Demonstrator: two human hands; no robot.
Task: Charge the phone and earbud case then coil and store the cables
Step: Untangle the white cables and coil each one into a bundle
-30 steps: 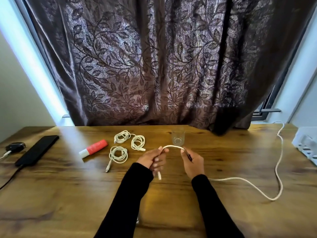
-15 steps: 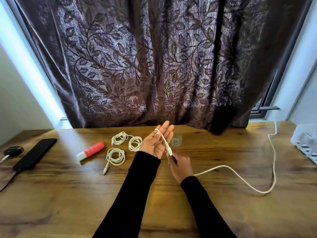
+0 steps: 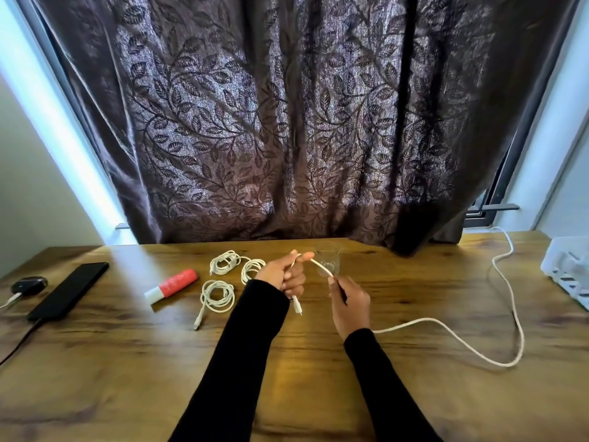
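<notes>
We are at the start of coiling the long white cable [image 3: 446,333]. Our left hand [image 3: 280,274] has its fingers curled round the cable near its plug end, which hangs down below the fist, and a short arc of cord runs from the thumb across to our right hand [image 3: 349,303], which pinches it between thumb and fingers. From there the rest trails slack over the worktop [image 3: 318,378] to the right and up toward the window sill. To do this well, we judge the left hand should stay as the anchor and keep each loop the same size, while the right feeds slack in even lengths and lets the cord twist freely so it does not kink. We should draw the slack in gently, since the far end is out of view and may be plugged in. The clear glass [image 3: 328,260] stands just behind our hands and could be knocked. Three coiled cables [image 3: 218,296] already lie to the left, beside a red tube [image 3: 173,283]; the phone [image 3: 68,291] and earbud case [image 3: 28,283] sit at the far left with leads attached.
</notes>
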